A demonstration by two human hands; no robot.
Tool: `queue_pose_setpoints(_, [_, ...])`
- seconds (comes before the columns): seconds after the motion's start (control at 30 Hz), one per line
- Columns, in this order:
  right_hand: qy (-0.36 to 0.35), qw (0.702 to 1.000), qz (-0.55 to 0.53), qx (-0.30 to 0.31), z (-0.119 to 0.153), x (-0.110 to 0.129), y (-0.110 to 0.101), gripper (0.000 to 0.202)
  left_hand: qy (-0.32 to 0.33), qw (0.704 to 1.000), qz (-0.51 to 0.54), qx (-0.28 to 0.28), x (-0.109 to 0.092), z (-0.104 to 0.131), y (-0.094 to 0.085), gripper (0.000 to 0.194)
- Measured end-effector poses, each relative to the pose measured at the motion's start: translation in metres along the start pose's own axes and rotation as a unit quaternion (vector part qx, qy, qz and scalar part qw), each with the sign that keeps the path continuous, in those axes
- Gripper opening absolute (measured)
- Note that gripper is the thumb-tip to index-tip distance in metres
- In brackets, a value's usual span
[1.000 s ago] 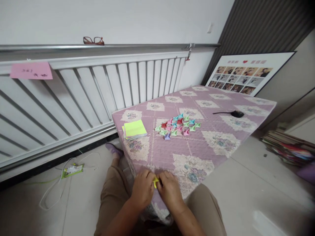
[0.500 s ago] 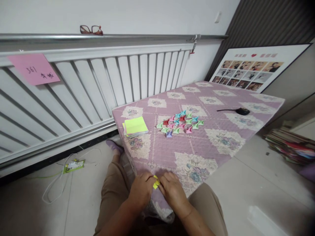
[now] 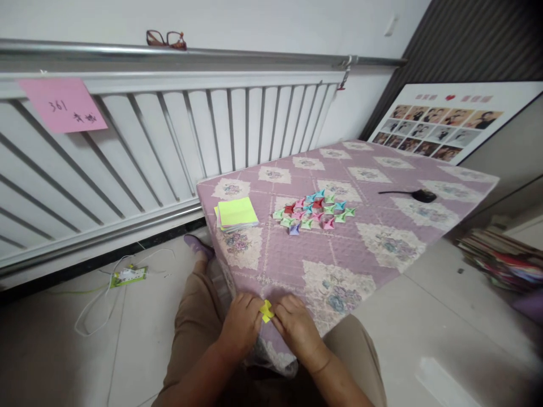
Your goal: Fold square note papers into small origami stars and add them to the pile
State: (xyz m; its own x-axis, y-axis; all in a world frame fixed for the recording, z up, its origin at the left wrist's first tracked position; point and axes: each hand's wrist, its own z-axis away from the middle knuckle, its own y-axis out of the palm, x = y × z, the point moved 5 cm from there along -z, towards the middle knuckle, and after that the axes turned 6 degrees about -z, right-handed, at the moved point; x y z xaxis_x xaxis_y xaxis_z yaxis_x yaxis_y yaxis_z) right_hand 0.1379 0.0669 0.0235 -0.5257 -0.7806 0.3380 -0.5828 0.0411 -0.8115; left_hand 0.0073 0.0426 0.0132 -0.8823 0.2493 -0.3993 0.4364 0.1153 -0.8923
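A small folded yellow paper point(image 3: 266, 311) is pinched between my two hands at the near corner of the table. My left hand point(image 3: 242, 322) grips its left side with curled fingers. On its right side, the fingers of my right hand point(image 3: 294, 325) close on the paper. Farther up the cloth, several small folded paper pieces point(image 3: 317, 204) in green, pink, red, blue and purple lie grouped together. To their left is a stack of square paper sheets point(image 3: 237, 213) with a yellow one on top.
A patterned purple cloth covers the table point(image 3: 284, 254). A black spoon-like object point(image 3: 423, 195) lies at its right. A white radiator point(image 3: 169, 141) runs behind, with glasses point(image 3: 166, 39) on the pipe above. A power strip point(image 3: 128, 276) is on the floor.
The camera view has shifted slightly. Both hands still hold the yellow paper, which shows a little more openly between the fingers.
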Motion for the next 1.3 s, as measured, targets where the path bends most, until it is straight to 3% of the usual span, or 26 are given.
queue_pose_setpoints(0.37, [-0.019,1.0,0.018,0.014,-0.003,0.004,-0.001,0.02,0.03,0.999,0.028,0.016,0.003,0.002,-0.004,0.023])
queue_pose_setpoints(0.53, [0.015,0.999,0.026,0.035,0.002,0.008,0.002,0.013,0.012,0.999,0.043,0.017,0.004,0.003,-0.003,0.025])
queue_pose_setpoints(0.7, [0.046,0.999,0.022,0.011,0.007,0.013,0.003,0.012,-0.009,0.999,0.036,0.015,0.004,0.004,-0.004,0.027])
queue_pose_setpoints(1.07, [0.013,1.0,-0.02,-0.008,0.01,0.016,0.001,0.015,-0.016,0.998,0.064,0.006,0.009,0.003,0.001,0.027])
queue_pose_setpoints(1.3, [0.01,0.999,-0.033,0.008,0.006,0.016,0.0,0.016,-0.078,0.991,0.111,-0.011,0.015,0.006,-0.006,0.022])
